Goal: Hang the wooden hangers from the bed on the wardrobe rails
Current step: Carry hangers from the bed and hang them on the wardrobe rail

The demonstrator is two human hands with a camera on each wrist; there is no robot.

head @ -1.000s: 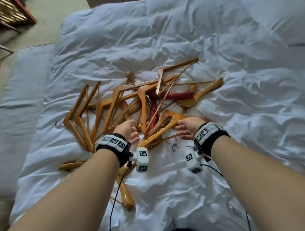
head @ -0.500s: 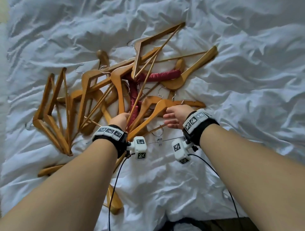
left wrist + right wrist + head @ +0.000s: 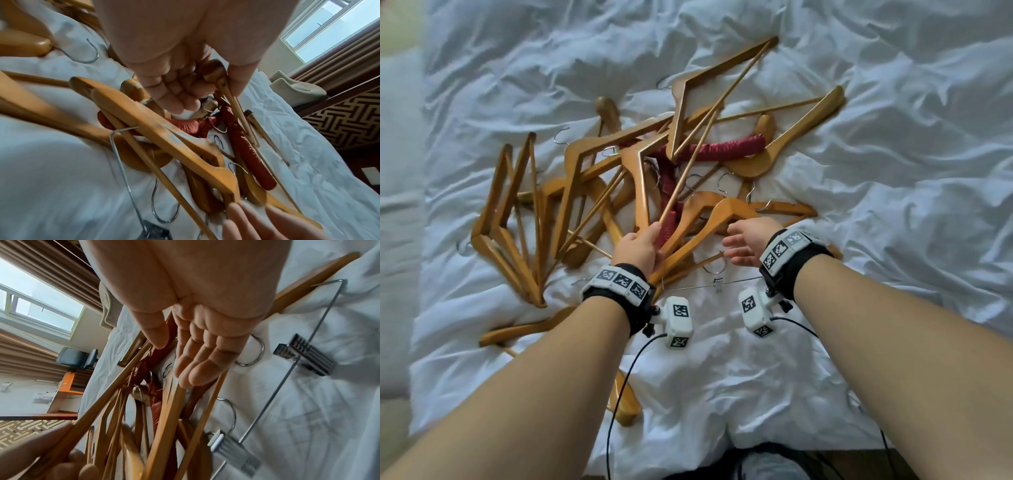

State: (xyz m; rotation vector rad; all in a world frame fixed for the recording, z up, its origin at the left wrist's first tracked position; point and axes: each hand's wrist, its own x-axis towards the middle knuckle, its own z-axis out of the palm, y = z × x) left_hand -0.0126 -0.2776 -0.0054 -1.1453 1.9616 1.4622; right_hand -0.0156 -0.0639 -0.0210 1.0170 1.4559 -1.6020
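Observation:
Several wooden hangers (image 3: 585, 164) lie in a tangled pile on the white bed (image 3: 893, 205). My left hand (image 3: 638, 248) grips the near end of one wooden hanger's thin rod (image 3: 677, 192), which slants up and away over the pile. In the left wrist view its fingers (image 3: 185, 91) curl round that hanger's end (image 3: 218, 76). My right hand (image 3: 743, 240) is open, with relaxed fingers (image 3: 197, 363) just over a wooden hanger's arm (image 3: 709, 226). I cannot tell if it touches. The wardrobe is out of view.
A red padded hanger (image 3: 722, 150) lies inside the pile. A metal clip hanger (image 3: 717, 284) lies near my wrists, and its clips (image 3: 306, 353) show in the right wrist view. Another wooden hanger (image 3: 625, 404) lies under my left forearm. A window and curtains (image 3: 329, 32) stand beyond the bed.
My left hand has reached forward and closed on the end of the long rod. My right hand's fingers have opened off the hanger they held. The head view has dropped closer.

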